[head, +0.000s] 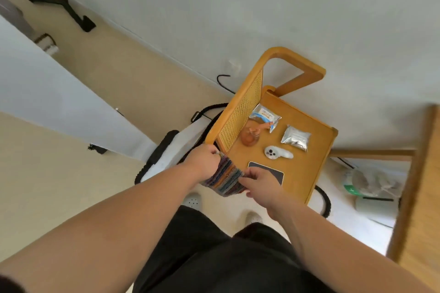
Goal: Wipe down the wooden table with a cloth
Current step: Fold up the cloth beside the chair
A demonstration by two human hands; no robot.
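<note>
A small wooden table (307, 162) with a raised rim and a cane side panel stands against the wall. A striped, many-coloured cloth (226, 178) hangs over its near left corner. My left hand (204, 162) pinches the cloth's upper edge by the cane panel. My right hand (259, 185) grips the cloth's lower right edge, beside a dark pad. Both hands hold the cloth stretched between them.
On the tabletop lie two foil packets (296, 138) (265, 116), a white controller (277, 153), an amber glass flask (250, 137) and a dark pad (273, 172). A black-and-white bag (171, 150) sits on the floor left of the table. A wooden door frame (414, 185) stands at right.
</note>
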